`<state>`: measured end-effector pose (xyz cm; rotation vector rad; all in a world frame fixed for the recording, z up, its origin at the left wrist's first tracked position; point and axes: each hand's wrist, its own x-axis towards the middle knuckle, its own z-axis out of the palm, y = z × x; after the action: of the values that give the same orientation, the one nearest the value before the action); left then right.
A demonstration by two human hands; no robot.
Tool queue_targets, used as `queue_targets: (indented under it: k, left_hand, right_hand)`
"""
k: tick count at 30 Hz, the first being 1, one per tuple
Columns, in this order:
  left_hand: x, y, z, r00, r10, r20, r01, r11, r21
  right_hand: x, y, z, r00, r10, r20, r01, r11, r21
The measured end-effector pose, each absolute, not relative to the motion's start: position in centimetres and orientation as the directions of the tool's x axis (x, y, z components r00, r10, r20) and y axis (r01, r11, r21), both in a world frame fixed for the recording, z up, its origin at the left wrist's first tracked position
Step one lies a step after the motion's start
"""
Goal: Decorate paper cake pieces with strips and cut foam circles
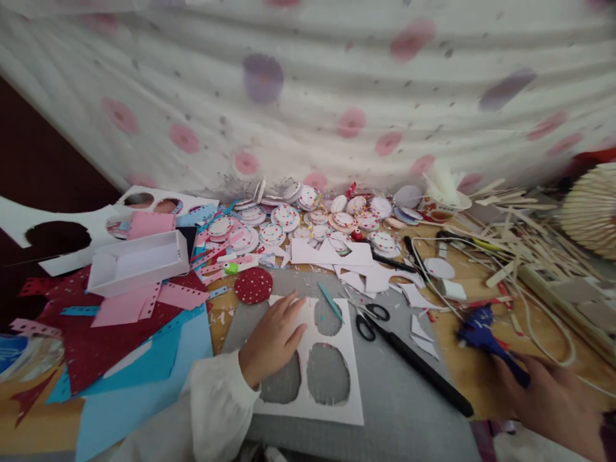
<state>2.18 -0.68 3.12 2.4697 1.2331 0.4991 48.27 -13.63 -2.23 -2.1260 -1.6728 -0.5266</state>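
My left hand lies open on a white card sheet with large rounded cut-outs, its fingers spread across the sheet's upper left part. Under it is a grey mat. Out to the right, my right hand, somewhat blurred, is closed round the handle of a blue glue gun. A teal pen-like tool lies across the sheet's top cut-out. Black-handled scissors and a long black bar-shaped tool rest right of the sheet. A red dotted disc sits beyond my left hand.
Piles of decorated paper discs line the back by a flowered curtain. A white box stands left among coloured sheets. Wooden sticks, a white cord and a power strip occupy the right.
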Motion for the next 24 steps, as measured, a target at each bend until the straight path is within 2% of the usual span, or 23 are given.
queue_targets:
  k: [1, 2, 3, 4, 7, 9, 13, 19, 20, 21, 23, 24]
  left_hand:
    - [2.4, 0.5, 3.7, 0.576, 0.802, 0.161, 0.688, -0.581, 0.434]
    - [2.9, 1.9, 4.2, 0.590, 0.791, 0.161, 0.687, -0.596, 0.415]
    - [3.4, 3.5, 4.4, 0.598, 0.786, 0.157, 0.694, -0.606, 0.390]
    - [4.1, 5.2, 4.4, 0.606, 0.782, 0.147, 0.704, -0.613, 0.359]
    - [6.2, 9.9, 3.0, 0.593, 0.795, 0.128, 0.745, -0.602, 0.289]
    - [7.3, 12.1, 1.9, 0.584, 0.801, 0.131, 0.754, -0.595, 0.278]
    - [8.0, 13.7, 1.1, 0.584, 0.799, 0.144, 0.746, -0.599, 0.291]
    - [4.8, 10.1, 5.0, 0.605, 0.785, 0.133, 0.702, -0.604, 0.377]
    - [3.6, 8.8, 6.0, 0.622, 0.774, 0.117, 0.679, -0.608, 0.410]
    - [2.2, 7.3, 7.2, 0.638, 0.766, 0.072, 0.642, -0.582, 0.499]
    - [-0.9, 4.2, 9.4, 0.683, 0.728, -0.063, 0.598, -0.508, 0.620]
    - [-2.6, 2.7, 10.3, 0.698, 0.704, -0.133, 0.600, -0.473, 0.645]
  right_hand:
    - [47.2, -13.1, -1.7, 0.225, 0.819, 0.527, 0.967, -0.253, -0.020]
    - [45.9, -12.6, -1.1, 0.178, 0.825, 0.536, 0.980, -0.199, -0.020]
    - [44.4, -12.1, -0.7, 0.080, 0.840, 0.537, 0.996, -0.050, -0.070]
    - [43.0, -11.6, -0.5, -0.016, 0.869, 0.495, 0.988, 0.091, -0.128]
    - [39.1, -10.5, -0.8, -0.214, 0.926, 0.311, 0.938, 0.283, -0.198]
    - [37.8, -9.8, -1.4, -0.239, 0.928, 0.285, 0.933, 0.301, -0.197]
    - [38.7, -8.5, -2.2, -0.217, 0.919, 0.330, 0.951, 0.276, -0.141]
    - [40.8, -7.3, -2.3, -0.207, 0.902, 0.378, 0.966, 0.249, -0.067]
    - [40.8, -7.3, -2.5, -0.199, 0.898, 0.392, 0.968, 0.244, -0.066]
    - [40.8, -7.3, -2.6, -0.195, 0.895, 0.401, 0.968, 0.242, -0.071]
    - [40.7, -7.3, -2.9, -0.198, 0.895, 0.401, 0.965, 0.250, -0.081]
    - [40.7, -7.4, -3.1, -0.202, 0.899, 0.389, 0.963, 0.254, -0.086]
